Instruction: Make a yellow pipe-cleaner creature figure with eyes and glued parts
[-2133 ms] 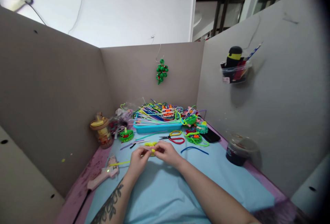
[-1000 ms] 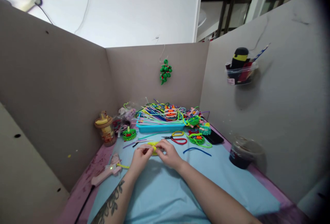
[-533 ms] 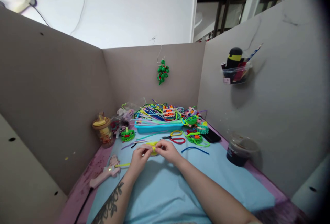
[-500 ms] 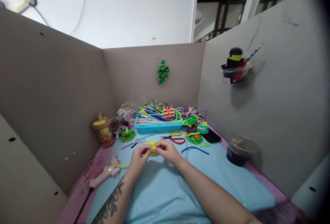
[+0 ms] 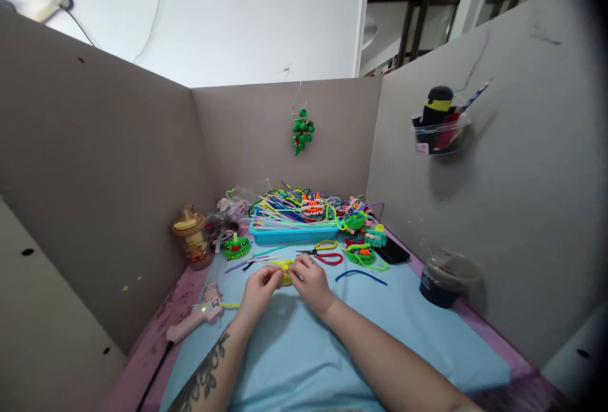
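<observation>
Both hands meet over the middle of the blue cloth, pinching a small yellow pipe-cleaner piece (image 5: 285, 274) between them. My left hand (image 5: 260, 287) grips its left side with thumb and fingertips. On the right side, my right hand (image 5: 310, 279) is closed with fingers curled, hiding part of the piece. Just beyond the hands lie scissors (image 5: 327, 256) with one yellow and one red handle. A few cut pipe-cleaner lengths (image 5: 251, 262) are left of them, and a dark blue pipe cleaner (image 5: 361, 274) rests to the right.
A blue tray (image 5: 294, 236) heaped with pipe cleaners stands at the back. Around it are a green pipe-cleaner figure (image 5: 236, 247), more figures (image 5: 360, 252) and a phone (image 5: 392, 250). A pink glue gun (image 5: 194, 320) lies left, near a cup (image 5: 196, 241). A lidded tub (image 5: 444, 280) sits right.
The view has shifted slightly. My right hand has turned a little at the wrist, its fingers still at the yellow piece; my left hand keeps its pinch.
</observation>
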Action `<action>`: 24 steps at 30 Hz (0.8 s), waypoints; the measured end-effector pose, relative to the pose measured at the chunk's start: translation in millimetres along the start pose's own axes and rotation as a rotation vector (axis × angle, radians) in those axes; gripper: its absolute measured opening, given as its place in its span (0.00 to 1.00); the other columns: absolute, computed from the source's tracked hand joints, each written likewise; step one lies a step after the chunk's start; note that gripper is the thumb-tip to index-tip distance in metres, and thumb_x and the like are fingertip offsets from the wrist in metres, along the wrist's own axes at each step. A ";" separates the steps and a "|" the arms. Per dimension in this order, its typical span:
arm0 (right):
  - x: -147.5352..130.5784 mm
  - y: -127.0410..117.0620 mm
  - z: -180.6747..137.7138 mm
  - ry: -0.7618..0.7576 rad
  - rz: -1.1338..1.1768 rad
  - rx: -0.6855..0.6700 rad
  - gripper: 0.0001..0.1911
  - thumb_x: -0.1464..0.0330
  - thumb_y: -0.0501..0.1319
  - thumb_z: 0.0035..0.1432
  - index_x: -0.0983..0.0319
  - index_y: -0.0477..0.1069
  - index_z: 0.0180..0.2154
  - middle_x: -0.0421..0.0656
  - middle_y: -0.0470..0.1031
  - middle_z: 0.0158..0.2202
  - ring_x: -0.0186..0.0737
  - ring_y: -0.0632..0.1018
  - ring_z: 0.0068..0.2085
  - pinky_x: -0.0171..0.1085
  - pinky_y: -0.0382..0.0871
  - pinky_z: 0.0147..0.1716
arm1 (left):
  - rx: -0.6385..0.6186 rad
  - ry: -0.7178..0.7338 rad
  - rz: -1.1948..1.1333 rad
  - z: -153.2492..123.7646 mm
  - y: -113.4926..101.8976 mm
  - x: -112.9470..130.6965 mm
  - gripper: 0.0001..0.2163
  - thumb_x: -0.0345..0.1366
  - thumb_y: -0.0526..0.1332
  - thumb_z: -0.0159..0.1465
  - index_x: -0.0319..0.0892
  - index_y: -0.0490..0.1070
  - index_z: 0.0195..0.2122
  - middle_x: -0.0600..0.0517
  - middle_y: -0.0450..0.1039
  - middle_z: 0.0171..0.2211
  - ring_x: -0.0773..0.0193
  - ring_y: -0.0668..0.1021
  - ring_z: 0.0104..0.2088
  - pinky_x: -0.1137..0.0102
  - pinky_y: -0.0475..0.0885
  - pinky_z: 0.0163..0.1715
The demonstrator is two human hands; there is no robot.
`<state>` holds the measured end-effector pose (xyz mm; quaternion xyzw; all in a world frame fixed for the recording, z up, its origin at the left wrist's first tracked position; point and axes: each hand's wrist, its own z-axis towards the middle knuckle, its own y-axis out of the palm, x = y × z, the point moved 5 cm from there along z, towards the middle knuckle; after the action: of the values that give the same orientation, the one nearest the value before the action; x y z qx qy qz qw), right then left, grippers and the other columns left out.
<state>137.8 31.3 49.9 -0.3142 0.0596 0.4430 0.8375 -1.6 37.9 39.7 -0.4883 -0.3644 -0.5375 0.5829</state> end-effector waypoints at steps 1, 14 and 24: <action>-2.4 -0.1 -0.2 -0.030 -0.057 -0.002 0.09 0.72 0.54 0.57 0.62 0.68 0.26 0.44 0.67 0.31 0.37 0.68 0.34 0.34 0.62 0.34 | -0.002 -0.005 -0.016 0.2 0.4 -1.5 0.14 0.45 0.60 0.54 0.37 0.71 0.25 0.53 0.68 0.18 0.67 0.70 0.22 0.73 0.65 0.25; -8.2 4.3 -0.4 -0.046 -0.016 -0.055 0.03 0.72 0.56 0.56 0.61 0.68 0.32 0.45 0.68 0.34 0.40 0.69 0.38 0.37 0.64 0.38 | 0.088 -0.062 -0.022 2.3 -5.0 -8.9 0.16 0.48 0.59 0.53 0.38 0.68 0.21 0.54 0.66 0.16 0.68 0.68 0.19 0.74 0.62 0.21; 7.1 12.5 3.3 0.156 0.329 -0.165 0.09 0.70 0.55 0.57 0.62 0.72 0.27 0.41 0.70 0.26 0.35 0.71 0.31 0.32 0.65 0.30 | 0.066 0.099 0.032 1.2 -5.7 5.2 0.12 0.43 0.57 0.55 0.38 0.72 0.29 0.47 0.74 0.33 0.61 0.74 0.34 0.70 0.69 0.34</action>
<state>131.7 43.4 43.9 -0.4013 0.1381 0.5515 0.7181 -6.3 37.9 46.0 -0.4472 -0.3449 -0.5394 0.6246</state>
